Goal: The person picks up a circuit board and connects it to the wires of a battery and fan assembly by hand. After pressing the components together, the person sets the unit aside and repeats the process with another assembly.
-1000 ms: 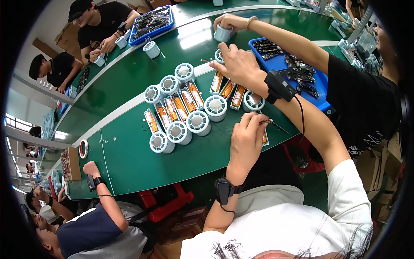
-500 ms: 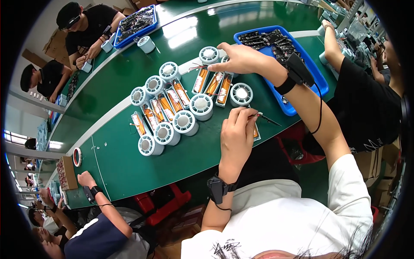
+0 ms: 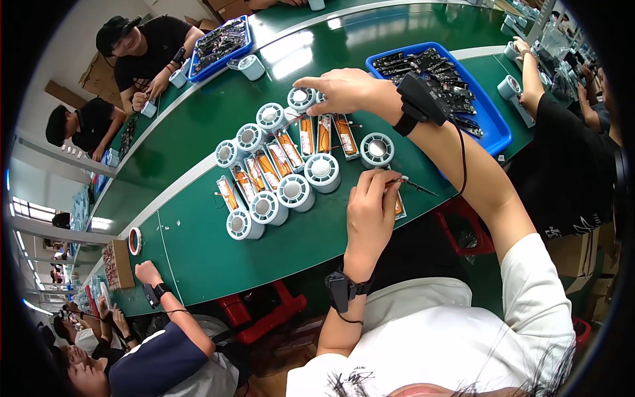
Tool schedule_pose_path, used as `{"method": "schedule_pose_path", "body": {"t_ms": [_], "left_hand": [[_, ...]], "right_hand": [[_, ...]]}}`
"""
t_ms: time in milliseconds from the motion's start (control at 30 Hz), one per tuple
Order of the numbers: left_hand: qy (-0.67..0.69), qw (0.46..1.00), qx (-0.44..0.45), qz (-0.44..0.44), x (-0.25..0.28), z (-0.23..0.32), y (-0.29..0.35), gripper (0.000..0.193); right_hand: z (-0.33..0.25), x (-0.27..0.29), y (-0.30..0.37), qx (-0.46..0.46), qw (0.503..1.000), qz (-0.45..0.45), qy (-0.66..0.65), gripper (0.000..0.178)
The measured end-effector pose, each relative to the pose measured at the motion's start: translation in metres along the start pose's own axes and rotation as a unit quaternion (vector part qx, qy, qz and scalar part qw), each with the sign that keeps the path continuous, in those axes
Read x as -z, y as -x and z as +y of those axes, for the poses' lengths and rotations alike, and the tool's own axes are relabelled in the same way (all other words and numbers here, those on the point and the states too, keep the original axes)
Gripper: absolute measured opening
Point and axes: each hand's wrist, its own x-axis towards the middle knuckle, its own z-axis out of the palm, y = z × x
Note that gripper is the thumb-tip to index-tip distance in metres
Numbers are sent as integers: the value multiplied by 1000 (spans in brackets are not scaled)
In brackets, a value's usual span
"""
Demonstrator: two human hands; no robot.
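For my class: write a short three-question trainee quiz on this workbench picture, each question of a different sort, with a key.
1. True or false: the right hand rests in the blue tray.
2. The left hand pinches: A) a thin tool B) a tape roll C) a cup.
3. Fill in: the round white spools stand on a ___ table.

Key: 1 false, it reaches over the spools and orange-labelled parts. 2 A. 3 green.

Nine white round spools stand in the cluster at the frame's centre, with about eight orange-and-white flat units lined up between them. Two blue trays of dark parts sit on the green table.
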Motion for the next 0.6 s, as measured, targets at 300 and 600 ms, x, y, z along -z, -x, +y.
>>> {"method": "schedule_pose_path", "body": {"t_ms": [300, 600], "left_hand": [[27, 1000, -3, 2, 4, 5, -5, 12], [45, 998, 26, 25, 4, 3, -2, 16]], "right_hand": [[-8, 16, 76, 21, 993, 113, -30, 67], [-28, -36, 240, -46, 894, 176, -410, 61]]}}
